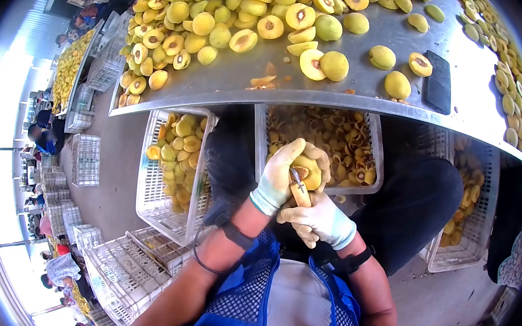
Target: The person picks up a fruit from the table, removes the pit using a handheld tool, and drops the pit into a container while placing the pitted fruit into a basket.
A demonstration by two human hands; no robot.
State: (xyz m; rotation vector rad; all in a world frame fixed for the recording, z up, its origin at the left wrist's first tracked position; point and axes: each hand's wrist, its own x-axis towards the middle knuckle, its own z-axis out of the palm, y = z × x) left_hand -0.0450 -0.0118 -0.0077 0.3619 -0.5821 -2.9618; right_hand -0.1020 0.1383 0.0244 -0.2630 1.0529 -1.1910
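Observation:
My left hand [281,172], in a pale glove, is closed around a yellow peach half [313,174] above my lap. In my gloved right hand [325,220] is a pitting knife [300,194] with a light handle and a short, curved metal tip. That tip touches the peach or lies right against it; the fingers partly hide the contact. Just beyond both hands, a white crate [379,166] between my knees contains brown and yellow peach scraps.
Halved peaches [223,16] are heaped on a metal table [218,89], where a dark phone [438,82] lies near the edge. Crates of peach halves stand left [147,206] and right [431,262]. Stacked crates [121,268] are at lower left. Other people work at far left.

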